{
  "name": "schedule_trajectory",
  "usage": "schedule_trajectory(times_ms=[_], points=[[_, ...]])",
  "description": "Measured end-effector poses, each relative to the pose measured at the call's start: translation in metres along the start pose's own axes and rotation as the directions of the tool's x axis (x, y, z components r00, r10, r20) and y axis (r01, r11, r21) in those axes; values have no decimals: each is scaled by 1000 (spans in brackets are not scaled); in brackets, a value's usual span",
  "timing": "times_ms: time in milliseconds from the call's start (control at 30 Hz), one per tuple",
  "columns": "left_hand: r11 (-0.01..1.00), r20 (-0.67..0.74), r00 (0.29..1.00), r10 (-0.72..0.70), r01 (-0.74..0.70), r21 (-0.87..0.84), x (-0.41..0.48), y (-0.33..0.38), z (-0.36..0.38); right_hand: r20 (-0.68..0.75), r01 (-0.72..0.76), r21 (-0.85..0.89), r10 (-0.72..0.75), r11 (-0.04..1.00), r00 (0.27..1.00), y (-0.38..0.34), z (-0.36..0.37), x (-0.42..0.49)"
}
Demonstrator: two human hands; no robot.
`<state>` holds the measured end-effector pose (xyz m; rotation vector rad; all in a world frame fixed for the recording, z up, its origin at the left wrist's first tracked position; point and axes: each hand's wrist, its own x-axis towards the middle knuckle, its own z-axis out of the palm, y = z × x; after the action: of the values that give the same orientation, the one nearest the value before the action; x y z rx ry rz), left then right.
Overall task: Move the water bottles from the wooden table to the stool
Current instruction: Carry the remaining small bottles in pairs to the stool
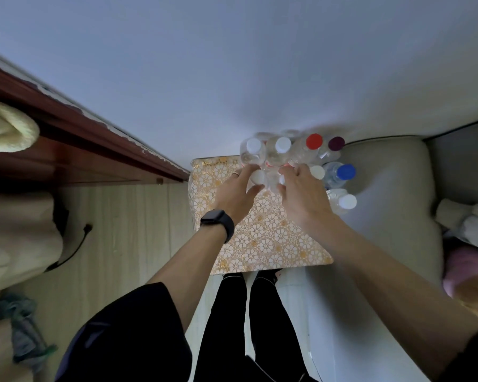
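Observation:
Several clear water bottles crowd the far end of a floral-patterned top [262, 238]. Their caps are white [254, 145], white [283, 144], red [314, 141], dark purple [336, 143] and blue [346, 171]; another white-capped bottle [347, 201] stands nearer at the right. My left hand [236, 193], with a watch and a ring, curls around a white-capped bottle [258, 176]. My right hand [304, 194] closes on a clear bottle [273, 181] beside it; its cap is mostly hidden by my fingers. The bottles are blurred.
A dark wooden frame [75, 139] with pale bedding [6, 128] runs along the left. A grey cushion [392, 188] lies to the right, with white and pink items [469, 244] past it. A black cable [78, 244] hangs over the light wood floor. My legs stand below.

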<state>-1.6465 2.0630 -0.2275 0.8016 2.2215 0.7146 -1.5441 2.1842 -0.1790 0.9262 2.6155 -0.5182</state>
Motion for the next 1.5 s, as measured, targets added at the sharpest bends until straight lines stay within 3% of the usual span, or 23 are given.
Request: schedule_trajectory(times_ms=[133,333,500,633,967,1233,1400,1500], points=[[996,-70,996,-57,52,-73,-6,-6,9,4,-14,-44,14,999,1000,3,-1,11],[915,10,953,-302,292,-277,-7,-10,21,71,-38,-9,38,999,997,6,7,15],[830,8,948,-317,282,-481,-1,-11,25,54,-72,-17,72,997,996,12,8,17],[785,25,946,-322,281,-552,4,-14,24,35,-73,-46,75,996,997,15,11,18],[883,89,944,-318,329,-335,-3,-1,9,38,-112,121,109,986,993,6,10,6],[957,134,958,-254,269,-105,-67,37,-52,52,-133,273,123,953,991,-3,-45,-84],[989,72,986,-150,150,-5,-136,68,-99,-89,-48,422,94,905,992,-14,-87,-152],[983,4,983,-184,184,-15,-180,75,-120,-138,-5,471,80,882,987,-20,-95,-189]])
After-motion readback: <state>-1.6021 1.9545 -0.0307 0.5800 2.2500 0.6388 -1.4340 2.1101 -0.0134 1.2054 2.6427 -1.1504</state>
